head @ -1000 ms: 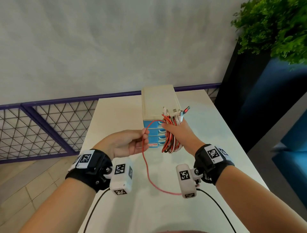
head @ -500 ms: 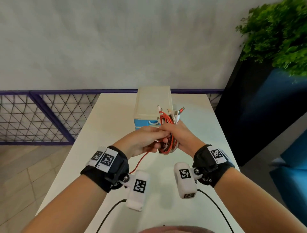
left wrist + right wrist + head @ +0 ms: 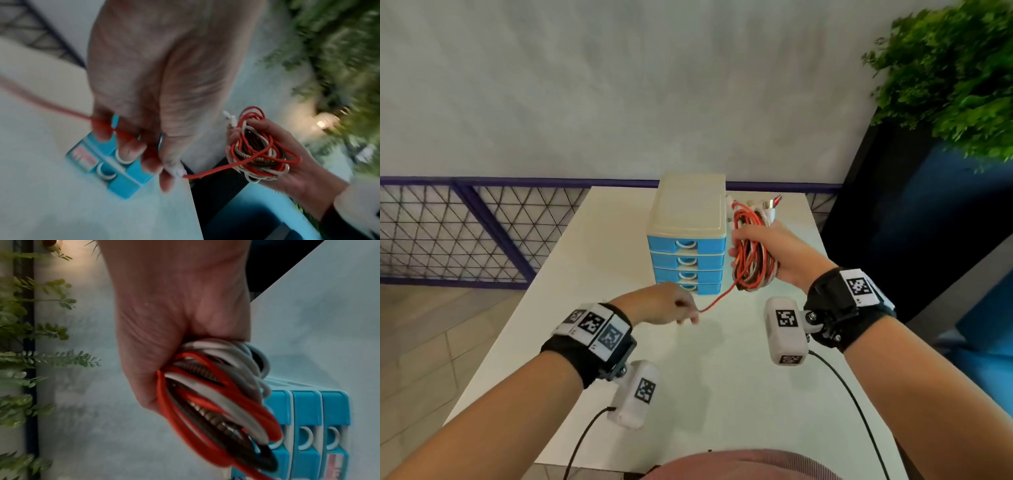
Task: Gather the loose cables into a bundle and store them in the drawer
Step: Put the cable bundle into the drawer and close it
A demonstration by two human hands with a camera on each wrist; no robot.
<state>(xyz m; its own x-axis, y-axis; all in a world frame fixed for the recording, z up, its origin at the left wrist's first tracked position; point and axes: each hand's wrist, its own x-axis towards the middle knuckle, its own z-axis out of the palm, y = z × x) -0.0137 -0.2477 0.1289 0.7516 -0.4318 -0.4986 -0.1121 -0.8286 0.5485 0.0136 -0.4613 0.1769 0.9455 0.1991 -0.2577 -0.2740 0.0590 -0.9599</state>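
Observation:
My right hand (image 3: 770, 253) grips a coiled bundle of red, white and dark cables (image 3: 751, 260) just right of a small drawer unit (image 3: 686, 219) with a cream top and blue drawers, all pushed in. The same cable bundle (image 3: 216, 399) fills the right wrist view, beside the blue drawers (image 3: 308, 415). One red cable end (image 3: 717, 301) trails from the bundle down to my left hand (image 3: 671, 305), which pinches it low in front of the unit. In the left wrist view the left hand's fingers (image 3: 131, 149) curl round the red cable (image 3: 211, 172), with the bundle (image 3: 259, 149) beyond.
The white table (image 3: 705, 377) ends close to the right of my right hand. A purple mesh railing (image 3: 482, 233) runs behind it. A green plant (image 3: 955, 78) on a dark planter stands at the back right. Black sensor leads (image 3: 856, 404) hang from both wrists.
My hands were together at the bundle; now they are apart. The left hand has drawn the red cable end down and left, and the right hand has carried the bundle right of the drawers.

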